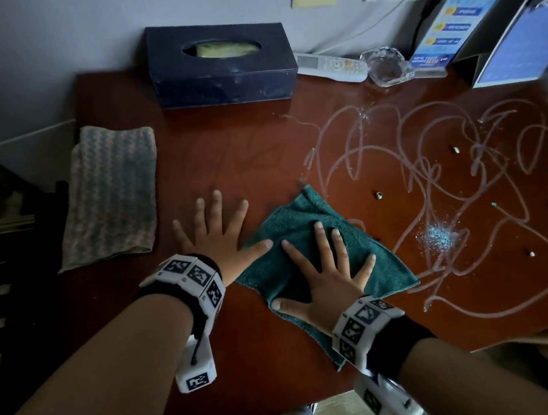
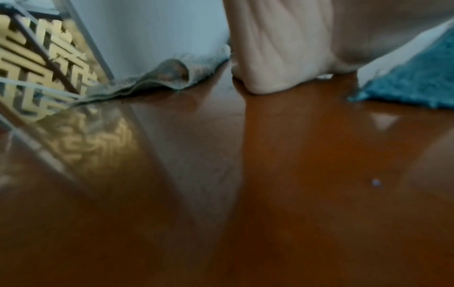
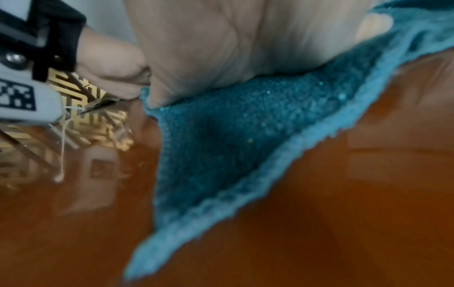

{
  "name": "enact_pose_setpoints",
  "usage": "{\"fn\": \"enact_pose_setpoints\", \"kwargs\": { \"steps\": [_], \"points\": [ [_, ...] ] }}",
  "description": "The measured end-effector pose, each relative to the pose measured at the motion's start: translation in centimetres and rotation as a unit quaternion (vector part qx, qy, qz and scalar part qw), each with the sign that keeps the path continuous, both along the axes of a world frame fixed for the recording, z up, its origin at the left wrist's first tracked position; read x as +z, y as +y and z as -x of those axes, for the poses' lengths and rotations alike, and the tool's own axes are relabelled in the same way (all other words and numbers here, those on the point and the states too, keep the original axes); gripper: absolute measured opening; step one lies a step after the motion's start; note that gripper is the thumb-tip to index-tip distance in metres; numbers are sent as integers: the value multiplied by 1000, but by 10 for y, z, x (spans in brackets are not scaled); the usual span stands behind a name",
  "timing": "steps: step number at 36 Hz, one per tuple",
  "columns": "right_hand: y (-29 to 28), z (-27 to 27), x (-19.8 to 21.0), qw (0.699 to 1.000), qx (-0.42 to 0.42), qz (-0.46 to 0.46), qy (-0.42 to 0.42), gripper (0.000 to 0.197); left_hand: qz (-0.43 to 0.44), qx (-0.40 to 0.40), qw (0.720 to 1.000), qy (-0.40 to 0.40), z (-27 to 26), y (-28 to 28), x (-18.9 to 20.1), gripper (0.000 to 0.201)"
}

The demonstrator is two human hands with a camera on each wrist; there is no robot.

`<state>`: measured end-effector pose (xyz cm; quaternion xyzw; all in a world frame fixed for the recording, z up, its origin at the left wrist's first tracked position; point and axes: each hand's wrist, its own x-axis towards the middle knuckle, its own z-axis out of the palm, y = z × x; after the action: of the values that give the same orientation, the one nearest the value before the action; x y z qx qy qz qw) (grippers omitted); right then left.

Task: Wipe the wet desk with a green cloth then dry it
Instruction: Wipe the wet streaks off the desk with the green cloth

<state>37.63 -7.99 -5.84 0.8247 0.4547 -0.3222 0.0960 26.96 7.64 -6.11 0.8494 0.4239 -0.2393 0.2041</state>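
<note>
A dark green cloth (image 1: 307,237) lies folded on the reddish-brown desk (image 1: 226,165) near its front edge. My right hand (image 1: 325,270) presses flat on it with fingers spread. My left hand (image 1: 213,232) lies flat on the bare desk just left of the cloth, its thumb touching the cloth's edge. Pale squiggly wet trails (image 1: 433,167) and a glittery patch (image 1: 440,238) cover the desk's right half. In the right wrist view my palm (image 3: 233,48) sits on the green cloth (image 3: 233,145). In the left wrist view the cloth's corner (image 2: 417,81) shows beside my palm (image 2: 282,48).
A folded striped grey towel (image 1: 112,196) lies at the desk's left edge. A dark tissue box (image 1: 220,62), a white remote (image 1: 331,65), a glass dish (image 1: 386,66) and a blue card (image 1: 450,27) stand along the back wall. Small crumbs (image 1: 378,195) dot the wet area.
</note>
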Motion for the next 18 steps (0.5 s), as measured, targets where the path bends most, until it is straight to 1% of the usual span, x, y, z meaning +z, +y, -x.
{"fn": "enact_pose_setpoints", "kwargs": {
  "steps": [10, 14, 18],
  "points": [
    [31, -11, -2, 999, -37, 4, -15, 88, -6, -7, 999, 34, -3, -1, -3, 86],
    [45, -16, -3, 998, -60, -1, -6, 87, -9, -4, 999, 36, -5, -1, -3, 78],
    [59, -22, 0, 997, -79, -8, -6, 87, -1, 11, 1000, 27, -5, 0, -5, 65]
  ]
}}
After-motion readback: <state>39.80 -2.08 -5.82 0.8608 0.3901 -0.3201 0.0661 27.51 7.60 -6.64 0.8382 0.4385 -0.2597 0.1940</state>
